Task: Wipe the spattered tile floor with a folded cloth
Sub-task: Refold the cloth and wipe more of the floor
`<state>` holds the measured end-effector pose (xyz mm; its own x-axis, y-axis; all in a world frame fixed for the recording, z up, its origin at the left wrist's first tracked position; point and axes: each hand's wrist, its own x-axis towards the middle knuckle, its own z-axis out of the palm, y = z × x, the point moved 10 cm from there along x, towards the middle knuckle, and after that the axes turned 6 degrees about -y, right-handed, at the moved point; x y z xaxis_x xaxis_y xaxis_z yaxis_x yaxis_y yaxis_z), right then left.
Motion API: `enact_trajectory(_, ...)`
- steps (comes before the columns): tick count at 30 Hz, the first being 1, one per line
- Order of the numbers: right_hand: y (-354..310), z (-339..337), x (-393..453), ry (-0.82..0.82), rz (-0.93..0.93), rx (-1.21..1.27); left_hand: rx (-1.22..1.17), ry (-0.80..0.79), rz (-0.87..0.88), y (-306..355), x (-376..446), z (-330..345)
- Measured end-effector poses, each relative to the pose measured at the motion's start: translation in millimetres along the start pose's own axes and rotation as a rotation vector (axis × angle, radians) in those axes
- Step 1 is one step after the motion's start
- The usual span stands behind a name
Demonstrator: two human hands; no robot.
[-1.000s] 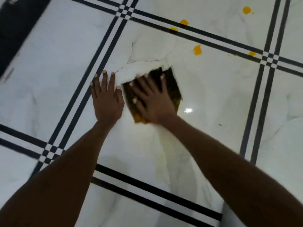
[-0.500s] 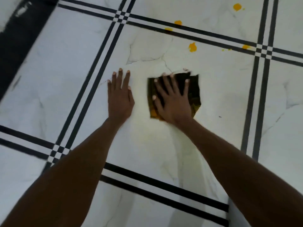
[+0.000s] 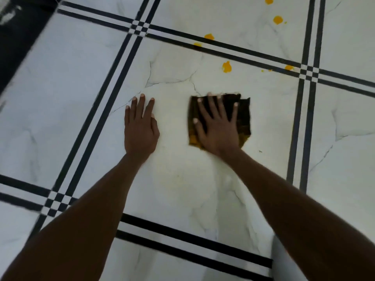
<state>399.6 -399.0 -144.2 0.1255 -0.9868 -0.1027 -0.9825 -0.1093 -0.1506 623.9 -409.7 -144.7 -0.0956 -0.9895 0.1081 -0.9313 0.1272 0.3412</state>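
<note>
A dark folded cloth [image 3: 242, 116], stained yellow at its near edge, lies flat on the white marble tile floor [image 3: 182, 189]. My right hand [image 3: 218, 126] presses down on it with fingers spread. My left hand [image 3: 140, 128] rests flat on the bare tile to the left of the cloth, holding nothing. Several orange-yellow spatters lie beyond the cloth: one blob [image 3: 226, 66] on the same tile, others [image 3: 209, 36] on the black line, and more [image 3: 278, 19] on the far tile. A faint yellowish smear shows on the tile between my forearms.
Black double stripes [image 3: 119, 82] cross the floor in a grid around the tile. A dark band [image 3: 18, 37] runs along the far left edge. A tiny dark speck [image 3: 260, 151] sits right of the cloth.
My right hand has slid the cloth to the right across the tile. My left hand has stayed flat on the floor while the view shifted.
</note>
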Motion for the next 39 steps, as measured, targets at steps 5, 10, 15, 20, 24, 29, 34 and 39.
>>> enact_trajectory(5, -64.1, 25.2, -102.0, -0.175, -0.504, -0.036, -0.017, -0.044, 0.008, 2.8, 0.1, -2.9)
enact_trajectory(10, 59.4, 3.4, -39.4, -0.083, -0.273, -0.039, -0.078, -0.017, 0.039, 23.9, 14.8, -14.7)
enact_trajectory(15, 99.4, -14.7, 79.7, -0.047, 0.084, 0.058, -0.130, -0.106, 0.102, 68.6, 64.0, 12.4)
enact_trajectory(20, 84.0, -10.4, 44.7, -0.136, -0.159, 0.057, -0.168, -0.198, 0.017, 101.4, 80.8, 2.3)
enact_trajectory(24, 142.9, -29.9, 31.7, -0.158, -0.068, 0.046, -0.095, -0.222, 0.003, 100.2, 90.0, 4.7)
enact_trajectory(29, 143.9, -40.0, 160.8, 0.024, 0.023, 0.050, 0.013, -0.118, -0.118, 40.7, 131.4, 32.9)
enact_trajectory(34, 42.9, -29.7, 245.3, -0.014, -0.201, 0.023, 0.046, -0.056, -0.089, 28.4, 143.5, 41.3)
enact_trajectory(39, 22.2, -13.3, 144.9, -0.221, -0.627, -0.053, 0.029, -0.066, -0.108, 26.5, 140.8, 36.7)
